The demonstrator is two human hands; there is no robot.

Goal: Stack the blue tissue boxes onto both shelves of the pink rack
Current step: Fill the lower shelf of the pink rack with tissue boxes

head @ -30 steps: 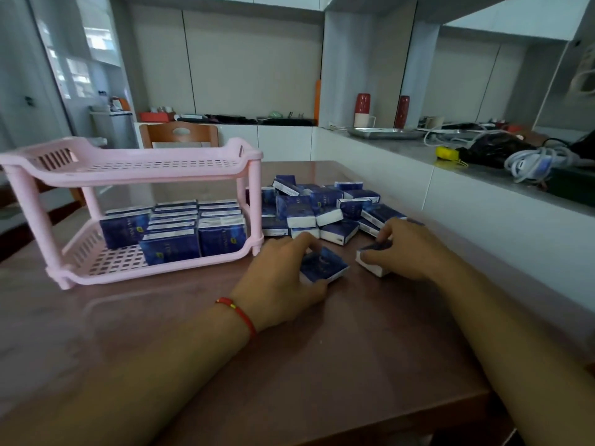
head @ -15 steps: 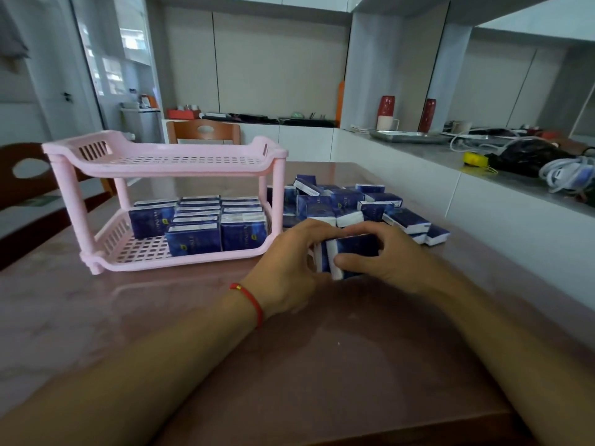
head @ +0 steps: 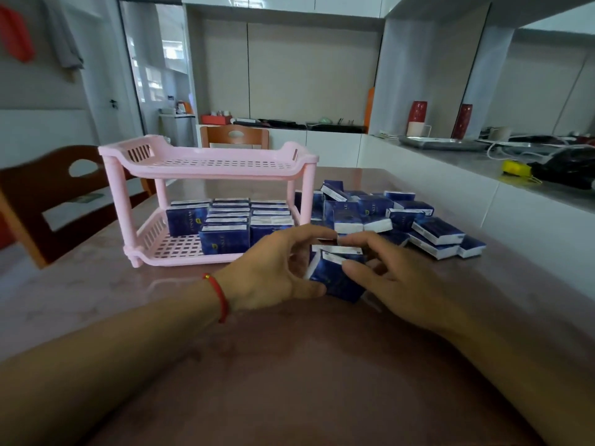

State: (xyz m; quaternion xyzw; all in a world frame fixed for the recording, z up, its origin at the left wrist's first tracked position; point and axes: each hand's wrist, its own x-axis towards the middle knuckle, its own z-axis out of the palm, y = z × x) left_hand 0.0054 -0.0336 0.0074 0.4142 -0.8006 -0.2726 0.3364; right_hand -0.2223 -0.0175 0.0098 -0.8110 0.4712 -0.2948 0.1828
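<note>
Left hand point(head: 273, 272) and right hand point(head: 396, 284) grip a clutch of blue tissue boxes point(head: 338, 278), white-edged and tilted, above the table point(head: 96, 294). Beyond, the loose pile point(head: 386, 217); the pink rack point(head: 209, 201) holds rows of boxes point(head: 225, 223) on its lower shelf.

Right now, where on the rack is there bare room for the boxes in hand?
The top shelf is bare end to end. The bottom shelf has free grid only at its front-left corner; box rows fill the rest. Both hands hold the boxes beside the crowded loose pile.

Left hand point(head: 273, 268) hides lower shelf's point(head: 180, 249) right corner.
</note>
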